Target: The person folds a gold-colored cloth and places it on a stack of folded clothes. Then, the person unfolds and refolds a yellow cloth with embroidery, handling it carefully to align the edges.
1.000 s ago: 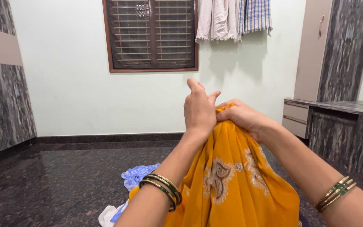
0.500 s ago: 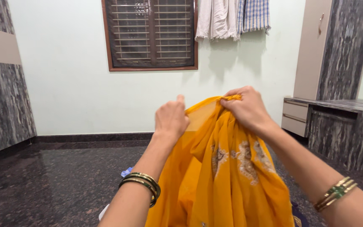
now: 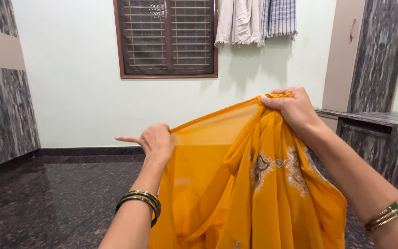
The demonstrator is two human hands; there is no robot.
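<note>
The orange cloth [image 3: 254, 184] was held up in front of the person, at about chest height, and hung down out of the lower edge of the head view. It was thin and partly see-through along its upper hem, with pale embroidered motifs on the gathered folds at the right.

The right hand [image 3: 293, 108] gripped a bunched section of the upper hem at the cloth's highest point. Its fingers were curled together over the gathered fabric, with the thumb pressed against the front of the bunch.

The left hand [image 3: 155, 140] held the same hem lower down and to the left, so that the edge ran taut and sloping between the 2 hands. The index finger pointed straight out to the left, clear of the fabric. The other fingers were folded in on the hem; the exact pinch point was hidden behind the hand.

Each wrist carried bangles: dark green and gold on the left [image 3: 141, 203], gold and green on the right [image 3: 392, 212].

Behind the cloth were a pale wall, a barred window [image 3: 166, 37] and 2 towels [image 3: 256, 20] hung beside it. A dark marbled cabinet [image 3: 378, 133] stood at the right, on a dark polished floor [image 3: 47, 198].
</note>
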